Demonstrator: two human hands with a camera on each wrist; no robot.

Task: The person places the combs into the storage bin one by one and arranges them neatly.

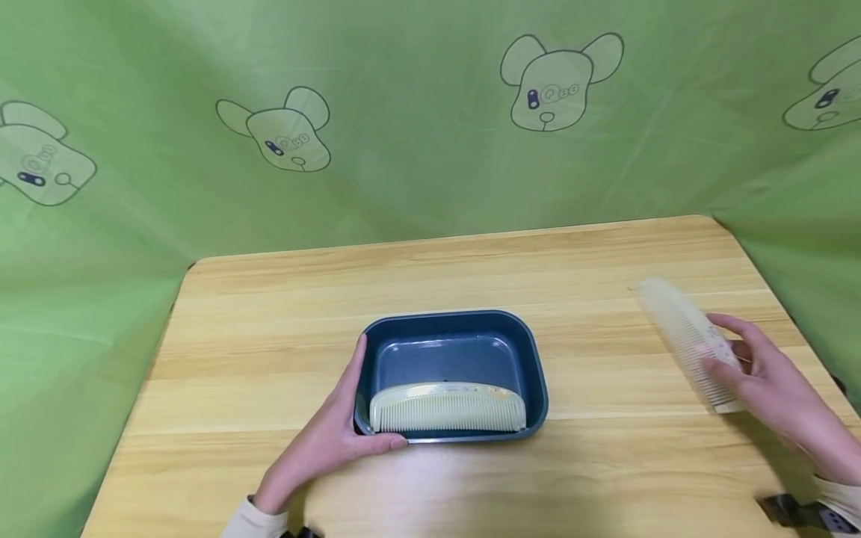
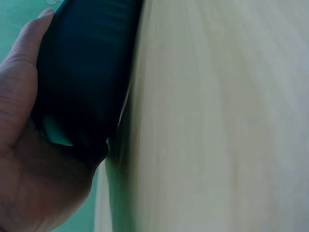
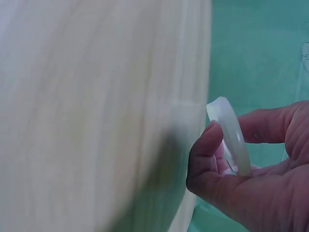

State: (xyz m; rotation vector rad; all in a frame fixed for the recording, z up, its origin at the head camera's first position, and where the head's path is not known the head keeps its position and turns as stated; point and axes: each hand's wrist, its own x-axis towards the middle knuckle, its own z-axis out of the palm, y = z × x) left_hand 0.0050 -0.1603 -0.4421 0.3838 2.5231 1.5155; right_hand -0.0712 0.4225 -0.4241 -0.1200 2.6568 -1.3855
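A dark blue rectangular basin (image 1: 540, 373) sits near the middle of the wooden table. Inside it, along the front wall, lies a pale comb (image 1: 447, 407) with its teeth toward the front. My left hand (image 1: 336, 426) grips the basin's left front corner, thumb along the front rim; the left wrist view shows the same hand (image 2: 29, 130) against the basin's dark outer wall (image 2: 87, 72). At the right, my right hand (image 1: 773, 377) pinches a second pale comb (image 1: 693, 344) between thumb and fingers, held tilted above the table. Only that comb's end (image 3: 231, 130) shows in the right wrist view.
The wood-grain table (image 1: 269, 321) has rounded back corners. Green cloth (image 1: 417, 187) printed with cartoon animal heads hangs behind it and on both sides. A dark wrist strap (image 1: 800, 514) shows at the right sleeve.
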